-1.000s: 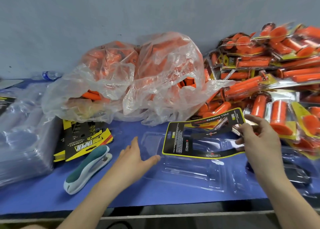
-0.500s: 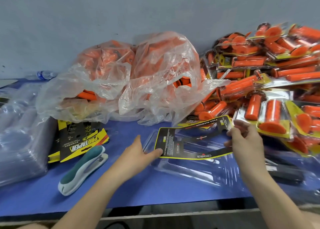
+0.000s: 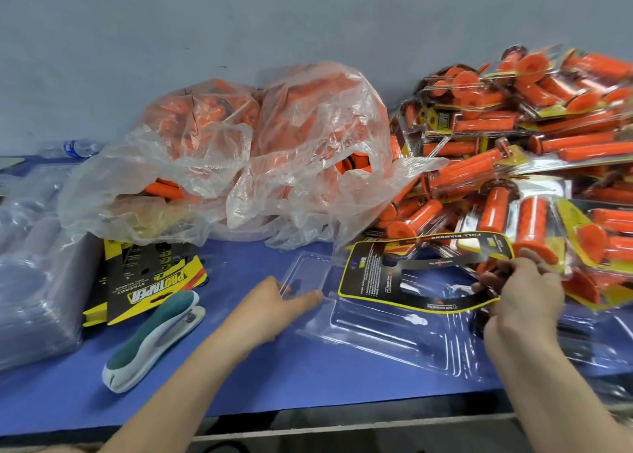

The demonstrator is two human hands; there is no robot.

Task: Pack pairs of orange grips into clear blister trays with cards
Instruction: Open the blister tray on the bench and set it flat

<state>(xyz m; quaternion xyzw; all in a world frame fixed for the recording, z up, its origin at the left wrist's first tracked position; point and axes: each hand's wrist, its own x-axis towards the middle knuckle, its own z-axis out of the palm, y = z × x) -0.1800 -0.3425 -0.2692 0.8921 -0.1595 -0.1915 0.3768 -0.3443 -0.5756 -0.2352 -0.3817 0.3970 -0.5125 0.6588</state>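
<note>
Near the tabletop's (image 3: 274,384) left edge, a stack of cards (image 3: 150,281) reads PROTAPER and SYNERGY, with a teal-and-white stapler (image 3: 154,339) just in front. The left hand (image 3: 274,302), fingers straight, now presses the left end of the clear blister tray (image 3: 376,329) and no longer touches the card (image 3: 421,271). That card, printed FULL DIAMOND, has bowed upward over the tray, its right end still pinched by the right hand (image 3: 524,291). Orange grips (image 3: 164,190) lie in plastic bags (image 3: 308,127) behind, and packed blister packs (image 3: 548,144) are heaped at the right edge.
</note>
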